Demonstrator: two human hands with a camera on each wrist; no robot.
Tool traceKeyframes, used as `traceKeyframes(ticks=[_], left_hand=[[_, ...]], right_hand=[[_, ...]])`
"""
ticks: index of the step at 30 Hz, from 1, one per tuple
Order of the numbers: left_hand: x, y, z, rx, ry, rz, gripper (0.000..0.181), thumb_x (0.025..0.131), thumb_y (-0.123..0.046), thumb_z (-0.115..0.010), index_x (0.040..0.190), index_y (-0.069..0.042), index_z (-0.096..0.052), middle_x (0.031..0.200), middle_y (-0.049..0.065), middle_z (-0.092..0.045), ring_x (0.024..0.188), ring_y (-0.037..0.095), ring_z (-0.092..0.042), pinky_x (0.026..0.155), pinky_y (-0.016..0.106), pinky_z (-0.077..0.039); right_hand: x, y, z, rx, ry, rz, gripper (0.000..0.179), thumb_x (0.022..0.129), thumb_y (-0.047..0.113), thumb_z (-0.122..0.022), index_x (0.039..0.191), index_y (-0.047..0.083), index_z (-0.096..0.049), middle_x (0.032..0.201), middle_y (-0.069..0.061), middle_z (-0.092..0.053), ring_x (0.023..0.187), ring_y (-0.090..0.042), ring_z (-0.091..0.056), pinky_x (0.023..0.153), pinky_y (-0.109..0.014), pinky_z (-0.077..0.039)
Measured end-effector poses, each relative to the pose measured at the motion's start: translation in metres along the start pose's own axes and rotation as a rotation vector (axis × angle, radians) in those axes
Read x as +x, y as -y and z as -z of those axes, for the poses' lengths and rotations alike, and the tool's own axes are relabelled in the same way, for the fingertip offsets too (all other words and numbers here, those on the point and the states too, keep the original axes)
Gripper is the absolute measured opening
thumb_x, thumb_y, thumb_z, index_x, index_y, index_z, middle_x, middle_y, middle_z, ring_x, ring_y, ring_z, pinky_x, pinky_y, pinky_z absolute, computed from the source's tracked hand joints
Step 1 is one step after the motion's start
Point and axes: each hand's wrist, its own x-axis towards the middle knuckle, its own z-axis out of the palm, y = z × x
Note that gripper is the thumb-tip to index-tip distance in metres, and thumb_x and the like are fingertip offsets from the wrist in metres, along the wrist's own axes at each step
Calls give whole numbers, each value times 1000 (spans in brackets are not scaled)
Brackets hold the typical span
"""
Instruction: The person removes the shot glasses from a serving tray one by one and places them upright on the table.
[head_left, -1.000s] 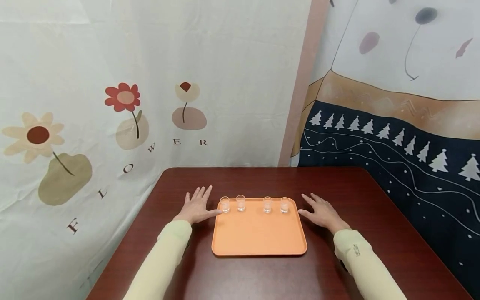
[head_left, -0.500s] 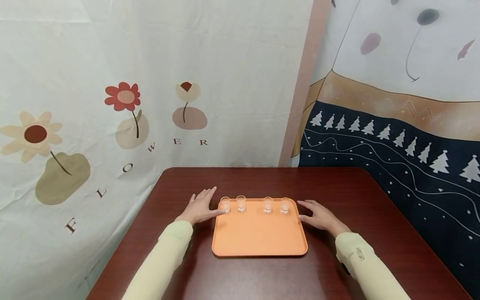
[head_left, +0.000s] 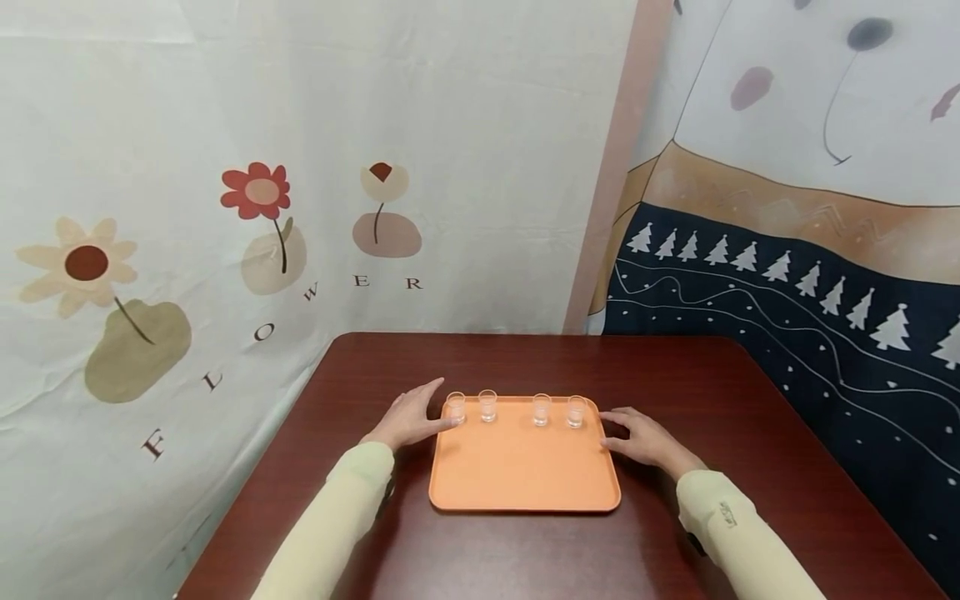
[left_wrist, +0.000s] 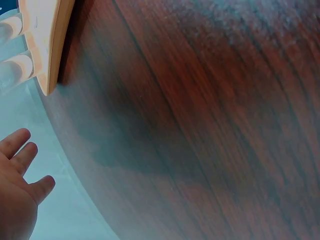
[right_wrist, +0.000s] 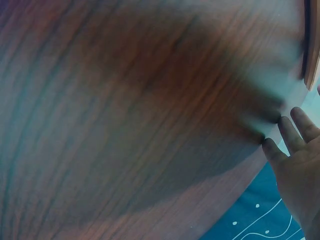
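Note:
An orange tray (head_left: 525,467) lies on the table, with small clear glasses along its far edge. Two stand at the left, the outer glass (head_left: 456,408) and the inner glass (head_left: 488,407); at the right are another inner glass (head_left: 541,410) and outer glass (head_left: 575,412). My left hand (head_left: 408,417) is at the tray's far left corner, fingers extended and thumb overlapping the outer left glass in the head view. Beside the tray's right edge, my right hand (head_left: 641,437) has its fingers and thumb tips right at the rim. Neither hand grips anything.
The dark reddish-brown wooden table (head_left: 525,554) extends around the tray. Behind it hangs a pale cloth (head_left: 480,125) printed with flowers and letters. At the right is a cloth (head_left: 750,292) with white trees on dark blue.
Both hands have moved in toward the tray, the left thumb to the outer left glass and the right fingers down to the right rim. The head view has shifted slightly.

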Motion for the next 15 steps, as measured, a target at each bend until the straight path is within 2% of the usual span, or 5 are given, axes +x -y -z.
traceKeyframes(ticks=[6, 15], left_hand=[[0, -1, -4, -72, 3, 44, 81, 88, -45, -73, 152, -9, -39, 151, 18, -42, 138, 40, -38, 110, 58, -30], [4, -5, -14, -235, -24, 83, 68, 90, -36, -74, 145, -5, -47, 143, 16, -51, 130, 35, -48, 105, 53, -39]], right_hand=[[-1, -1, 0, -7, 19, 9, 55, 91, 39, -72, 136, 10, -61, 139, -25, -50, 126, -45, -48, 101, -61, -39], [-4, 0, 2, 13, 53, 2, 56, 91, 37, -72, 138, 10, -59, 140, -27, -48, 127, -48, -45, 101, -64, -37]])
